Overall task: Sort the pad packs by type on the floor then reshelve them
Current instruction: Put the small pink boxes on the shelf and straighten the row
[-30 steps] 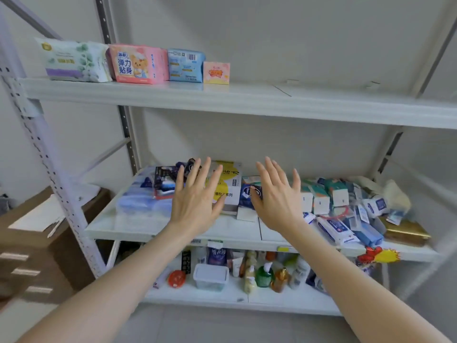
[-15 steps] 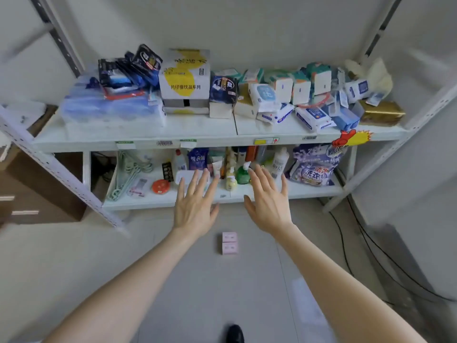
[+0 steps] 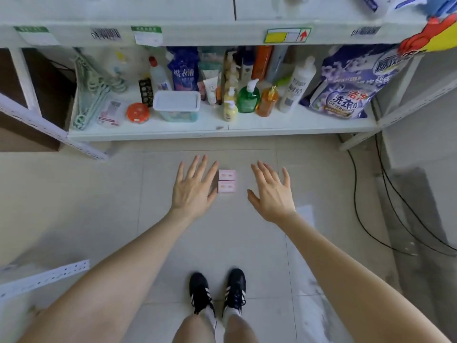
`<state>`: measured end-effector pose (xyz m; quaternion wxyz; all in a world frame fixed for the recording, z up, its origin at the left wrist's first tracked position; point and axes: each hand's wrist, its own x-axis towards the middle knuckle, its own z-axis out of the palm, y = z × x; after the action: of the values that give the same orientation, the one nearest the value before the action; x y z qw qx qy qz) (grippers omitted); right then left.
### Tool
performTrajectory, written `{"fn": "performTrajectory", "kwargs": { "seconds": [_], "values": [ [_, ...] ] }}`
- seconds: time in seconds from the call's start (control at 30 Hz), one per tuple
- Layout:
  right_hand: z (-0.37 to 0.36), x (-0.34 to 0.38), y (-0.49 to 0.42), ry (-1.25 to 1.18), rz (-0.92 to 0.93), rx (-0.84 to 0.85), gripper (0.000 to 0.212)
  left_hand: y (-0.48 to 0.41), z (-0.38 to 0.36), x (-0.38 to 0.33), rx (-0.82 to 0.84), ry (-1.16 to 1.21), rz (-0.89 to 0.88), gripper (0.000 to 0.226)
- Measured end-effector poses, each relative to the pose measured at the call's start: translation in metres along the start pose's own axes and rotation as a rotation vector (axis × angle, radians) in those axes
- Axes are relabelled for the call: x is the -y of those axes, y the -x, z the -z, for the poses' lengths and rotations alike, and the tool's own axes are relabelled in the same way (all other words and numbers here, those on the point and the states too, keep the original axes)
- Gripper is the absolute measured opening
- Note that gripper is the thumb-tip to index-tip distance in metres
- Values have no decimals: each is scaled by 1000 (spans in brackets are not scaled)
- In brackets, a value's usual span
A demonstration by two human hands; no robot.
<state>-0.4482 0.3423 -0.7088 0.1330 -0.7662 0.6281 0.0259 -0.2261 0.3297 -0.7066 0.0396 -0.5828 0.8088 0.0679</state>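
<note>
Two small pink pad packs (image 3: 227, 181) lie side by side on the tiled floor (image 3: 99, 206) in front of the shelf unit. My left hand (image 3: 194, 188) hovers just left of them with fingers straight and spread, holding nothing. My right hand (image 3: 272, 191) is spread out to their right, a short gap away, also empty. Both arms reach forward and down over the floor.
The bottom shelf (image 3: 222, 131) holds bottles, a lidded plastic tub (image 3: 176, 105), green hangers (image 3: 96, 87) and a large detergent bag (image 3: 346, 87). Black cables (image 3: 366, 214) trail on the floor at right. A cardboard box (image 3: 27, 129) stands left. My black shoes (image 3: 217, 290) are below.
My view has tilted down from the upper shelves to the floor. Both open hands have dropped with it and now flank the two pink packs.
</note>
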Motion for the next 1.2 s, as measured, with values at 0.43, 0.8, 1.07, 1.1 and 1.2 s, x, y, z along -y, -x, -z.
{"fn": "performTrajectory", "kwargs": {
  "seconds": [0.43, 0.8, 1.07, 1.1, 1.2],
  "values": [
    [-212, -33, -104, -112, -99, 182, 70, -104, -215, 56, 183, -18, -46, 70],
    [-407, -72, -181, -121, -78, 333, 76, -185, -410, 82, 262, 7, -100, 66],
    [-480, -92, -210, -107, -23, 307, 81, -230, -483, 94, 271, 4, -125, 67],
    [-484, -93, -211, -109, -16, 282, 78, -233, -488, 93, 282, 5, -137, 68],
    [-492, -93, -212, -98, -3, 203, 66, -243, -499, 91, 301, 7, -164, 71]
  ]
}}
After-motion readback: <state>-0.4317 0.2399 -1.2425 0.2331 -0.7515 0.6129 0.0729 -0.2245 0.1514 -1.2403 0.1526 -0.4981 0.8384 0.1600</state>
